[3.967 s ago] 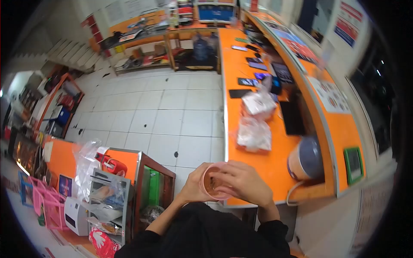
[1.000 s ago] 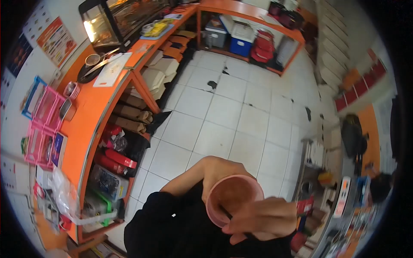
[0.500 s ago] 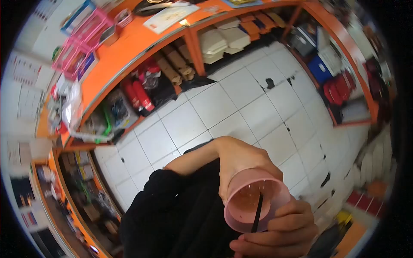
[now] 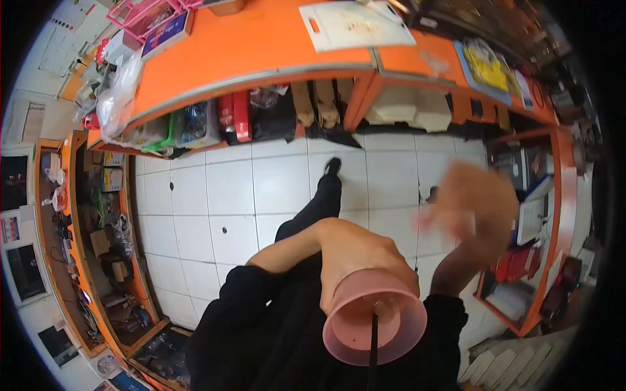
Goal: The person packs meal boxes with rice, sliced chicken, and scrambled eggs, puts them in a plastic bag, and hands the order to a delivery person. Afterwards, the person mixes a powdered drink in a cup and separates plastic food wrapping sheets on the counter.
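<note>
My left hand (image 4: pixel 365 251) is wrapped round a pink plastic cup (image 4: pixel 342 339), held low in front of my body with its mouth facing me. Some liquid shows inside, though how much I cannot make out. A black straw (image 4: pixel 373 342) stands in the cup and runs out over the near rim. My right hand (image 4: pixel 479 202) is away from the cup, up and to the right, over the floor. Motion smears its fingers, so whether they hold anything is unclear.
An orange counter (image 4: pixel 235 49) crosses the top, bearing a white cutting board (image 4: pixel 355 27), a plastic bag (image 4: pixel 120 98) and a yellow item (image 4: pixel 486 68). Orange shelving (image 4: pixel 147 287) stands left and an orange rack (image 4: pixel 554 189) right. White floor tiles (image 4: pixel 280 186) lie between.
My right hand has left the cup's rim and moved up to the right. The cup stays in my left hand. The view has turned, and the counter appears closer; a leg and shoe now show.
</note>
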{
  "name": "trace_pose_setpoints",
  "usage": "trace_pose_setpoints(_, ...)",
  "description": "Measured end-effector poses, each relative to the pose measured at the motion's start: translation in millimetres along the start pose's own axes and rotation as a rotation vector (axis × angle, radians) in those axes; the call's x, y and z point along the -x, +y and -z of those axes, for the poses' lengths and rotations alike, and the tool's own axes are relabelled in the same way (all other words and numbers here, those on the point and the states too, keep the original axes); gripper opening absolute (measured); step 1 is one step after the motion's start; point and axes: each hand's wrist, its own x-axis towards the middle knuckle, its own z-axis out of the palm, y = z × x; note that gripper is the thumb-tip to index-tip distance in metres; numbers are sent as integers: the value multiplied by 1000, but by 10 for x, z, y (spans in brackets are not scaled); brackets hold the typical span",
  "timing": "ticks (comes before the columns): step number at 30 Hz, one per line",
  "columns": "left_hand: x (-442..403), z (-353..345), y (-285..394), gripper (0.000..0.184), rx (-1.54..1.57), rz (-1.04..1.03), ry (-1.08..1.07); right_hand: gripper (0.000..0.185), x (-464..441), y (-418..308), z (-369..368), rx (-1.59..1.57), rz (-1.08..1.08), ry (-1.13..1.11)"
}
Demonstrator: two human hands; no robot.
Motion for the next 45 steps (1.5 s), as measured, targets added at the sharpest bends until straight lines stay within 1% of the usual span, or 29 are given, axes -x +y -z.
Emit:
trace_pose_setpoints(1,28,297,55,75,-14,2,6,14,-357,389,240,105,-223,-110)
trace_pose_setpoints(2,49,711,141,75,-24,6,41,18,-1038,1421,467,-48,-438,-119)
trace_pose_setpoints(3,52,950,195,75,-32,14,49,19,-1277,2052,601,171,-410,-103)
trace_pose_setpoints(4,49,1175,247,75,-41,19,51,19,-1482,2722,713,325,-329,-68)
trace_pose_setpoints(5,43,1387,293,75,-43,30,57,20,-1665,3303,802,466,-456,-19)
trace_pose_setpoints(6,31,1577,330,75,-48,35,60,22,-1792,3710,865,734,-461,36)
trace_pose_setpoints(7,24,1728,382,75,-56,40,69,25,-1924,4034,938,1001,-459,93)
trace_pose_setpoints(10,40,2103,443,75,-75,57,134,33,-2243,4876,1225,1282,-512,145)
trace_pose_setpoints(11,52,2191,456,75,-84,65,162,32,-2286,5086,1299,1333,-493,158)
trace_pose_setpoints(13,77,2346,491,75,-94,75,210,31,-2395,5440,1395,1429,-456,197)
trace_pose_setpoints(16,76,2542,487,75,-105,96,255,28,-2542,5719,1476,1397,-516,78)
trace_pose_setpoints(17,61,2598,479,75,-103,100,261,27,-2577,5781,1506,1287,-563,99)
trace_pose_setpoints(20,-11,2729,409,75,-81,105,252,25,-2721,5571,1506,956,-715,158)
trace_pose_setpoints(24,-245,2866,254,75,-17,107,146,16,-2629,5251,1566,1080,-522,195)
trace_pose_setpoints(25,-331,2890,202,75,1,105,101,16,-2541,5068,1554,1098,-512,245)
trace_pose_setpoints(26,-424,2908,148,75,21,102,51,16,-2447,4754,1564,1059,-522,246)
trace_pose_setpoints(27,-531,2919,87,75,38,101,-6,16,-2289,4467,1567,929,-620,222)
trace_pose_setpoints(28,-656,2918,14,75,63,97,-71,15,-2047,4222,1576,807,-660,224)
trace_pose_setpoints(29,-800,2900,-73,75,85,98,-140,17,-1725,3836,1569,524,-642,350)
trace_pose_setpoints(31,-1112,2834,-272,75,135,93,-294,15,-909,3455,1566,339,-564,430)
trace_pose_setpoints(32,-1290,2772,-382,75,162,92,-375,19,-509,3089,1636,308,-778,373)
trace_pose_setpoints(34,-1659,2571,-657,75,223,89,-534,24,438,2580,1656,168,-993,383)
trace_pose_setpoints(36,-2037,2253,-986,75,308,84,-684,26,1416,2135,1537,143,-1106,526)
trace_pose_setpoints(39,-2661,1586,-1563,77,507,22,-889,27,2813,1416,1420,368,-1432,625)
trace_pose_setpoints(41,-3044,1033,-1924,79,559,101,-1124,27,3697,962,1222,652,-1584,690)
trace_pose_setpoints(42,-3150,718,-2140,79,522,190,-1280,27,4129,779,1093,793,-1667,714)
trace_pose_setpoints(43,-3283,438,-2326,79,575,189,-1350,26,4525,588,964,816,-1827,715)
trace_pose_setpoints(44,-3415,150,-2512,79,627,190,-1422,26,4913,409,763,833,-1933,791)
trace_pose_setpoints(45,-3576,-89,-2674,78,780,125,-1393,26,5276,266,562,844,-2032,855)
